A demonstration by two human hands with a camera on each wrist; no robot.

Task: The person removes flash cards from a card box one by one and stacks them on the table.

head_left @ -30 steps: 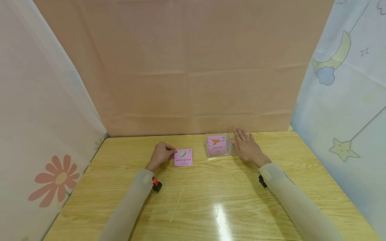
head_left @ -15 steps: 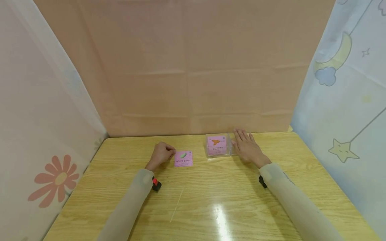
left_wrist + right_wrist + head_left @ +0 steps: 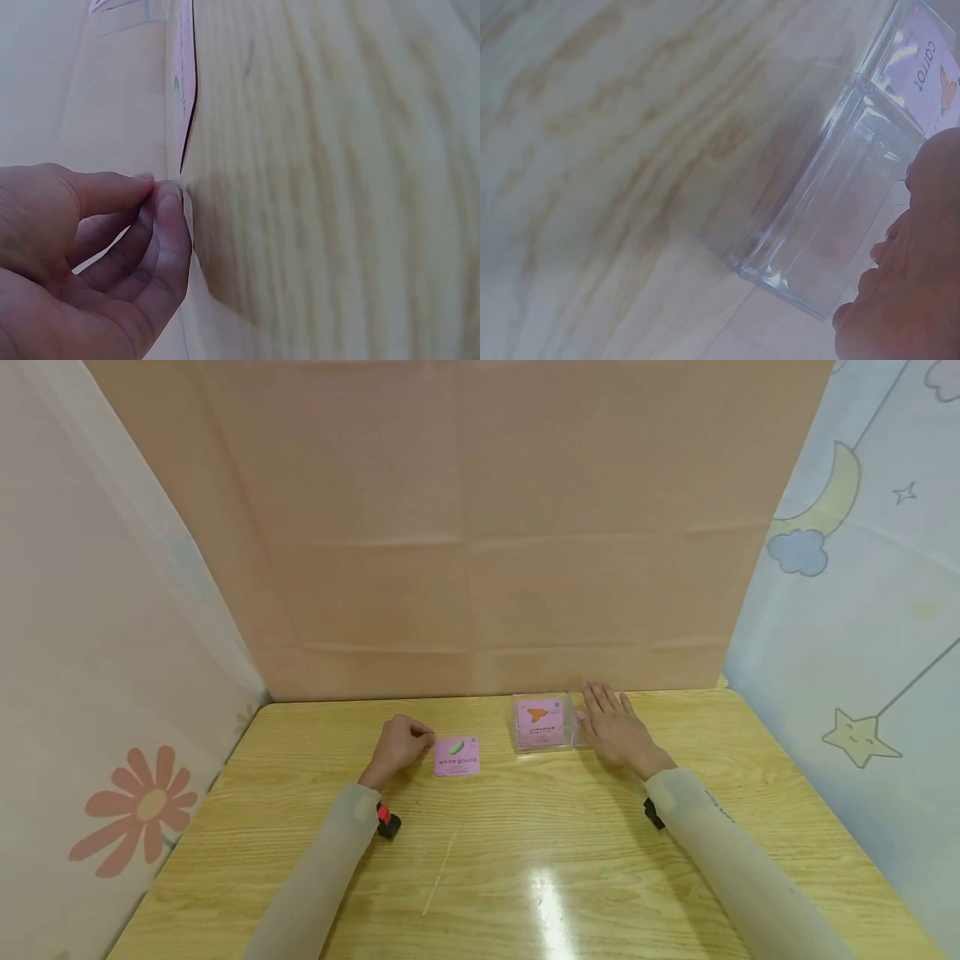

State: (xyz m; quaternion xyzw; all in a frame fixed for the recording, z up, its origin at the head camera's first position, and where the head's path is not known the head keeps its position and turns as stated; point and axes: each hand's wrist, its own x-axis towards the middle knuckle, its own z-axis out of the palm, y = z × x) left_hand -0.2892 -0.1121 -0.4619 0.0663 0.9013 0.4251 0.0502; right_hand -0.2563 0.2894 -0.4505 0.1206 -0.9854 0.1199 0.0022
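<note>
The fingers of the left hand (image 3: 397, 749) are curled, the thumb tip brought against the forefinger, with no visible gap between the tips. They seem to hold nothing: the corner of the white gourd card (image 3: 457, 756) ends right at these fingertips, and I cannot tell if they touch it. The fingers of the right hand (image 3: 615, 731) are straight and only slightly spread, palm down, above the right part of the clear box (image 3: 810, 202); they grip nothing, and whether they press on the box I cannot tell.

The white gourd card is pink and lies face up on the desk (image 3: 495, 868), to the left of the box and a little nearer to the person. In the left part of the box is the carrot card (image 3: 541, 722), also pink, with its picture facing up. On the near side of the box, toward the left, a thin pale line (image 3: 438, 872) crosses the desk. Behind the box hangs a brown cloth (image 3: 465, 543).
</note>
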